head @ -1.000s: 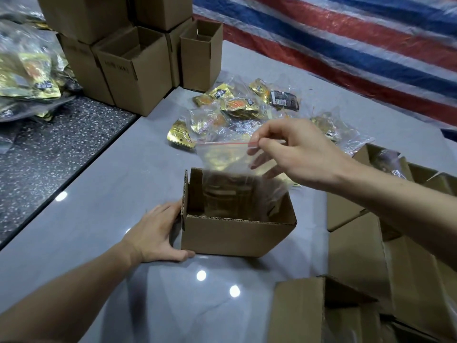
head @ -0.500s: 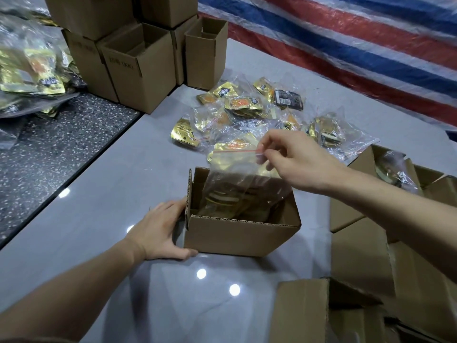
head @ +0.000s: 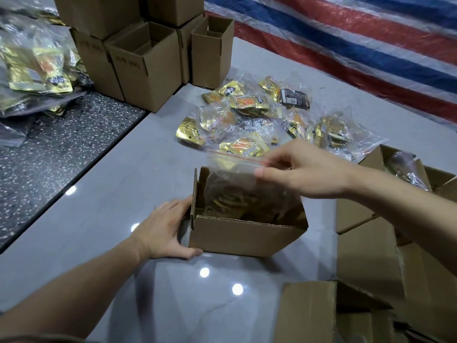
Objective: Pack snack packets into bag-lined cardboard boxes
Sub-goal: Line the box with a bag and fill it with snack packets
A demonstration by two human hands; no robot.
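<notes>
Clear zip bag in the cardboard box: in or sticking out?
Sticking out: clear zip bag stands above cardboard box rim, top pinched by right hand.

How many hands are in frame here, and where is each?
2. The left hand presses against the left side of the open box; the right hand pinches the zip bag above it. None seem hidden.
</notes>
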